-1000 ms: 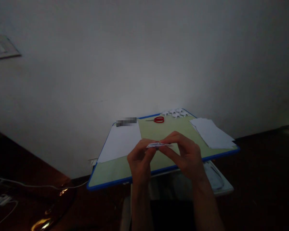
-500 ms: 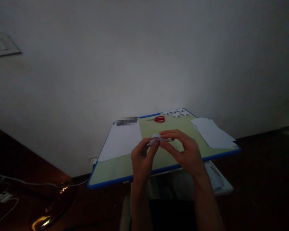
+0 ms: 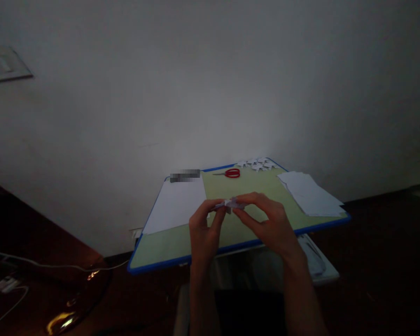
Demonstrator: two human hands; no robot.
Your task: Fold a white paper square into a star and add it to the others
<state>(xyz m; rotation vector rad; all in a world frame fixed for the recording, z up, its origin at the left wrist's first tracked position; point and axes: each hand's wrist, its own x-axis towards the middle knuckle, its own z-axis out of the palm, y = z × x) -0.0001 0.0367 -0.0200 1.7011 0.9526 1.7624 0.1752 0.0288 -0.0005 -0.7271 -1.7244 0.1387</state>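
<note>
Between my two hands, above the front part of a pale green table (image 3: 161, 249) with a blue edge, is a small piece of folded white paper (image 3: 228, 204). My left hand (image 3: 206, 228) pinches its left side between thumb and fingers. On the other side, my right hand (image 3: 268, 219) grips it the same way, with the thumb below and the fingers on top. My fingers hide parts of the paper, so its full shape cannot be made out. Beyond my hands lie red-handled scissors (image 3: 232, 173), blades toward the left.
Several small folded white paper pieces (image 3: 258, 164) lie at the far right corner. A stack of white sheets (image 3: 310, 193) rests on the right side, and a large white sheet (image 3: 177, 205) on the left. A wall (image 3: 210, 93) stands behind the table. A white cable (image 3: 63, 267) runs at lower left.
The folded paper has turned between my fingers and now shows a narrower, ridged side. My right fingers have come down slightly. The things on the table have stayed in place.
</note>
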